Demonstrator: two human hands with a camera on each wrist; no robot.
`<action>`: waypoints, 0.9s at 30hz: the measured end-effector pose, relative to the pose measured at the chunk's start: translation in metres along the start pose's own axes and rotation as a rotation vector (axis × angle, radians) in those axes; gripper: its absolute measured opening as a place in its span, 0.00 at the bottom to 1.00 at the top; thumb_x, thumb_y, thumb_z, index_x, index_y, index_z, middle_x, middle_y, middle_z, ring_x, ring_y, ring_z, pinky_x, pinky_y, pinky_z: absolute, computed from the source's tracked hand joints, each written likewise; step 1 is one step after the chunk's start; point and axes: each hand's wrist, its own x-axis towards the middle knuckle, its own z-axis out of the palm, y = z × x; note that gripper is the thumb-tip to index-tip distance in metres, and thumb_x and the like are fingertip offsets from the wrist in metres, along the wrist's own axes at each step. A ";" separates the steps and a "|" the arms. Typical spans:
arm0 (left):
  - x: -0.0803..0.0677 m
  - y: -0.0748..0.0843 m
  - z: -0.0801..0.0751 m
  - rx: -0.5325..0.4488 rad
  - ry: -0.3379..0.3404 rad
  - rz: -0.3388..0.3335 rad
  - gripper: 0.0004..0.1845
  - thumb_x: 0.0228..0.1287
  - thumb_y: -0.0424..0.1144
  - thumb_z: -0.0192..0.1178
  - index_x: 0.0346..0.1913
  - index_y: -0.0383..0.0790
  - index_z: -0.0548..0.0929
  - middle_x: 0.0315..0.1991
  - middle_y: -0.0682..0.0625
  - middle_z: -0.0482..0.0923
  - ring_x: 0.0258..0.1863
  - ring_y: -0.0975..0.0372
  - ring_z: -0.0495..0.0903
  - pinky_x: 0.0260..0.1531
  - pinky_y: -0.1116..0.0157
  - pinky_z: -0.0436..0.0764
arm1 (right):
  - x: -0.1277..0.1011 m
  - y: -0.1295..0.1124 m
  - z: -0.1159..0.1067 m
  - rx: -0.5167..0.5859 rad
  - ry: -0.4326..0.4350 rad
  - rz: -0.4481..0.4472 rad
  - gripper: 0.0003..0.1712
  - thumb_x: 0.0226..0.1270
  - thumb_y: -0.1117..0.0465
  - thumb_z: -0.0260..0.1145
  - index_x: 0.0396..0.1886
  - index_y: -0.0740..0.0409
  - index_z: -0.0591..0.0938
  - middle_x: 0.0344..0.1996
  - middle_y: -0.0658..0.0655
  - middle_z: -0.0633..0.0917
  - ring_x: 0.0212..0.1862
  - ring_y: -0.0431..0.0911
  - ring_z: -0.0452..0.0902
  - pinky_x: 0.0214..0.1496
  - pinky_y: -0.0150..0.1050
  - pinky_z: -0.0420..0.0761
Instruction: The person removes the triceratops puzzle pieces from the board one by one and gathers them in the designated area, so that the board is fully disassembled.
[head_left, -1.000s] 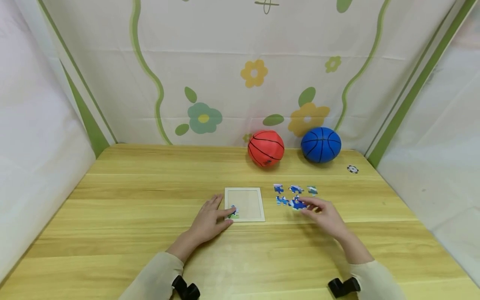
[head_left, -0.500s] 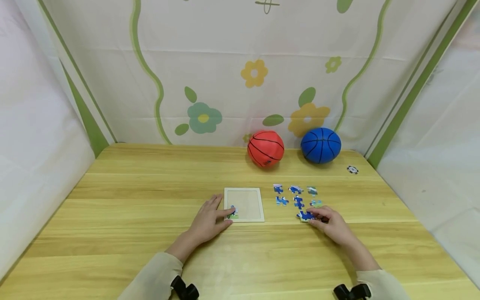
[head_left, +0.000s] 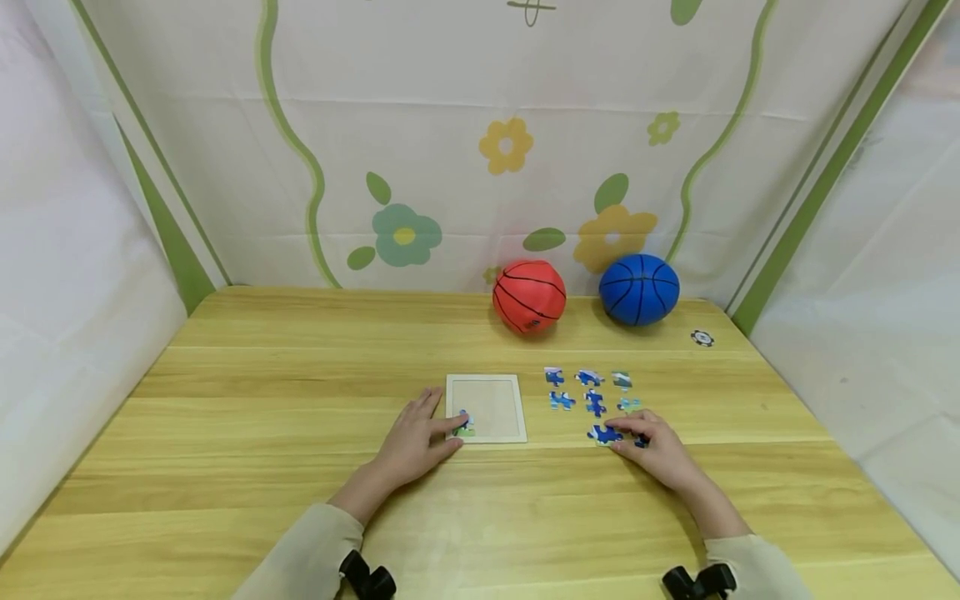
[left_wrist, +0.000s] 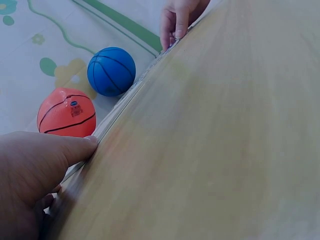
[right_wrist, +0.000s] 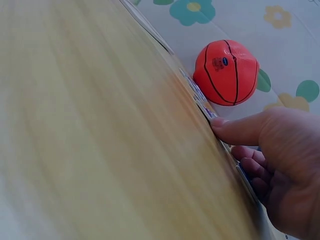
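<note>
In the head view my left hand (head_left: 414, 439) rests on the left side of a pale wooden puzzle frame (head_left: 521, 408), fingers mostly straight. Its thumb tip touches a small puzzle piece (head_left: 465, 431) lying in the frame's lower left corner. To the right, my right hand (head_left: 658, 450) pinches the edge of a blue puzzle piece (head_left: 602, 434) between thumb and fingers, low at the tabletop. Another dark blue puzzle piece (head_left: 642, 440) is partly hidden under that hand. In the right wrist view the thumb (right_wrist: 240, 129) presses near the table surface.
Several more blue and green puzzle pieces (head_left: 595, 403) lie in rows beyond my right hand. A red ball (head_left: 529, 297) and a blue ball (head_left: 639, 290) stand at the back of the table, with a round chip (head_left: 702, 338) at the right. A flowered curtain hangs behind.
My right hand has brought the blue piece toward me, down below the other loose pieces, then shifted it slightly left. My left hand has stayed on the frame.
</note>
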 end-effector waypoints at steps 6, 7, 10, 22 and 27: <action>0.000 0.000 0.000 0.003 0.001 -0.004 0.20 0.56 0.48 0.56 0.52 0.49 0.76 0.62 0.36 0.52 0.62 0.47 0.46 0.57 0.50 0.47 | 0.004 -0.010 -0.007 -0.044 -0.074 0.024 0.20 0.51 0.61 0.66 0.46 0.61 0.78 0.35 0.53 0.75 0.38 0.47 0.68 0.39 0.43 0.68; 0.001 0.000 0.000 0.000 0.001 -0.005 0.20 0.56 0.48 0.56 0.53 0.49 0.75 0.62 0.36 0.52 0.62 0.47 0.46 0.57 0.51 0.47 | 0.006 -0.014 -0.009 -0.058 -0.088 0.021 0.21 0.51 0.61 0.66 0.47 0.62 0.77 0.34 0.54 0.75 0.37 0.47 0.68 0.38 0.43 0.69; 0.001 -0.001 0.000 -0.008 0.003 -0.010 0.20 0.56 0.48 0.56 0.53 0.49 0.75 0.62 0.37 0.52 0.62 0.48 0.46 0.57 0.51 0.46 | 0.012 -0.030 -0.012 -0.097 -0.099 0.010 0.23 0.51 0.61 0.66 0.48 0.64 0.76 0.32 0.55 0.76 0.34 0.47 0.69 0.34 0.42 0.70; 0.002 -0.004 0.000 -0.058 0.036 -0.010 0.22 0.55 0.48 0.56 0.54 0.46 0.75 0.60 0.35 0.55 0.61 0.46 0.49 0.55 0.48 0.49 | 0.054 -0.104 0.048 0.114 -0.184 -0.044 0.20 0.54 0.59 0.64 0.47 0.61 0.77 0.35 0.55 0.76 0.38 0.46 0.69 0.39 0.40 0.70; 0.003 -0.010 -0.002 -0.026 0.102 0.004 0.21 0.57 0.46 0.55 0.54 0.44 0.74 0.59 0.34 0.58 0.59 0.44 0.53 0.54 0.47 0.51 | 0.065 -0.115 0.081 0.162 -0.271 -0.077 0.21 0.55 0.57 0.63 0.47 0.62 0.76 0.32 0.51 0.75 0.36 0.43 0.70 0.38 0.36 0.72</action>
